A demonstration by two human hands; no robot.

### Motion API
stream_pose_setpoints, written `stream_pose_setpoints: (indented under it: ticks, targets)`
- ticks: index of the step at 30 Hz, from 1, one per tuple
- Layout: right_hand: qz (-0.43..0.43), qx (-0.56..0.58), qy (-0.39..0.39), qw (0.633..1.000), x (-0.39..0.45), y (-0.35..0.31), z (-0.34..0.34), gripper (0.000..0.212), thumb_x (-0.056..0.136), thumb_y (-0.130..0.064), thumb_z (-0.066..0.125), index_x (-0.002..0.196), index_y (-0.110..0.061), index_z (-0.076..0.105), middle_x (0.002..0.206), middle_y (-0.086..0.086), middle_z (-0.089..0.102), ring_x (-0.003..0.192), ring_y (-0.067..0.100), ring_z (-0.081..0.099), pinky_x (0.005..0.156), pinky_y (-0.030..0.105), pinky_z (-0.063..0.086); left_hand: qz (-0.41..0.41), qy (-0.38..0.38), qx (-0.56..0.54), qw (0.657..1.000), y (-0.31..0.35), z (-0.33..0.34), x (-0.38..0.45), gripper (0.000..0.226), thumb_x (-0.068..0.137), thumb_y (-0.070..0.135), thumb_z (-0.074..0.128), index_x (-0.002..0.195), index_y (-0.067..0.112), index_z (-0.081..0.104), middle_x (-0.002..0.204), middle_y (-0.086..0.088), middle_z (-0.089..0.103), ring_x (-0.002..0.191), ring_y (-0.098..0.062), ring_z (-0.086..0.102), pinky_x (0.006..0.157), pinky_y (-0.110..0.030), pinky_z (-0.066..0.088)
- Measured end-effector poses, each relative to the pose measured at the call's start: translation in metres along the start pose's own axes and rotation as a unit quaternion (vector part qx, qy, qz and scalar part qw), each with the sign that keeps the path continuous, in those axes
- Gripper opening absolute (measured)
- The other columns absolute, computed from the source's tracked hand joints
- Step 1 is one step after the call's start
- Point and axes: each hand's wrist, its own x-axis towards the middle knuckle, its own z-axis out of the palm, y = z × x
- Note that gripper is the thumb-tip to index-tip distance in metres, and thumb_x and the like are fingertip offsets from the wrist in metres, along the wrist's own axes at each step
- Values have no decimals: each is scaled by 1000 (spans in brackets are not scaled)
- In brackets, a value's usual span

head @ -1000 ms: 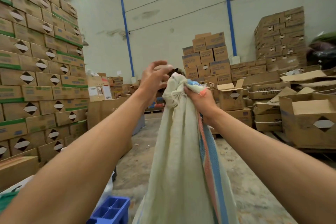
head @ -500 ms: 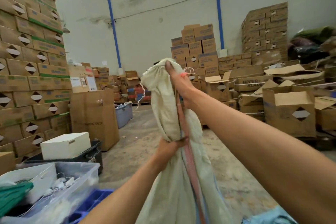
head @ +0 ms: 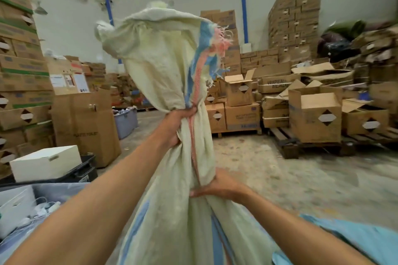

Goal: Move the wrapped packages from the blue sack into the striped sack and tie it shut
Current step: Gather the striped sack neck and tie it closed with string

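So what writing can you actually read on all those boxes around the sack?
"WIPER BLADE": on a flattened brown carton right of the striped sack; its last letters are blurred.
Dark print on the tall brown carton at left: too blurred to read.
Paper sheets stuck on the box above it: too small to read.
Diamond labels on the stacked cartons: blank.

Striped sack [head: 163,84] upright at centre, box stacks [head: 19,75] left, open cartons [head: 314,114] on pallets [head: 286,146] right, behind
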Motion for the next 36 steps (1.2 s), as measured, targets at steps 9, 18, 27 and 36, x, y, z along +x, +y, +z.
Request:
stream_pose_setpoints:
  ticks: [9, 18, 27, 36]
  targets:
    - [13, 151, 182, 972, -42, -3, 1, 33, 82, -31, 78, 109, -36, 61, 113, -5, 69, 104, 17, 66, 95, 39, 54, 54, -6, 113, 992, 7, 44, 18, 83, 36, 11, 92, 113, 8, 62, 109, -6, 70, 95, -23, 68, 85, -39, 57]
    - [60, 183, 242, 951, -114, -25, -22, 12, 92, -12, 58, 96, -21, 64, 82, -2, 73, 74, 13, 69, 67, 26, 56, 70, 68, 163, 982, 3, 105, 6, 80, 70, 27, 75, 140, 17, 37, 132, -8, 53, 122, -28, 53, 104, -42, 47]
    - [175, 223, 197, 939, -171, 17, -63, 83, 68, -63, 75, 135, -18, 55, 116, 6, 72, 103, 23, 70, 82, 37, 57, -148, -186, 176, 955, 2, 155, -25, 59, 63, -2, 82, 117, 13, 63, 110, -10, 70, 104, -29, 66, 96, -50, 51]
    - [256, 227, 46, 939, -206, 45, -108, 41, 66, -51, 72, 89, -18, 80, 100, 13, 74, 93, 27, 68, 96, 41, 51, -209, -67, 161, 962, -21, 191, 29, 127, 31, 40, 100, 141, 25, 38, 138, -12, 51, 122, -42, 52, 101, -67, 34]
